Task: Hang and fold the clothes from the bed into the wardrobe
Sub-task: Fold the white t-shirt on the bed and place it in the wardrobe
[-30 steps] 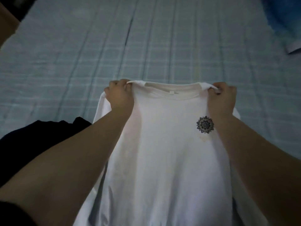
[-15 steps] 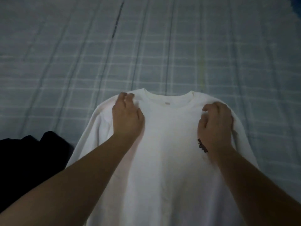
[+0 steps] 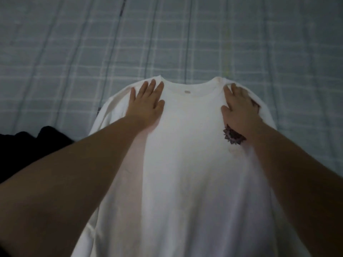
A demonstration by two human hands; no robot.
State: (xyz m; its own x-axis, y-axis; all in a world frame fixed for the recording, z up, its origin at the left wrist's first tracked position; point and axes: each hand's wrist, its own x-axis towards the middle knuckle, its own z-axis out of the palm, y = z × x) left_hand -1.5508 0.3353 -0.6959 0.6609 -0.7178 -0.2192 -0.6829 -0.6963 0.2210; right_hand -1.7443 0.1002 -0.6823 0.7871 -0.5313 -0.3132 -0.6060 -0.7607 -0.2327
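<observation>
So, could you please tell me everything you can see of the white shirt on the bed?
The white shirt lies spread front-up on the checked bedsheet, collar away from the person. It looks like soft knit, with a round ribbed neckline, a small neck label and a dark floral emblem on the chest. The left hand and right hand press flat on its shoulders.

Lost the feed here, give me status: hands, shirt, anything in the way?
Left hand and right hand flat on shoulders of white shirt. Shirt spread front-up on bed, unfolded. Dark garment beside its left edge.
</observation>
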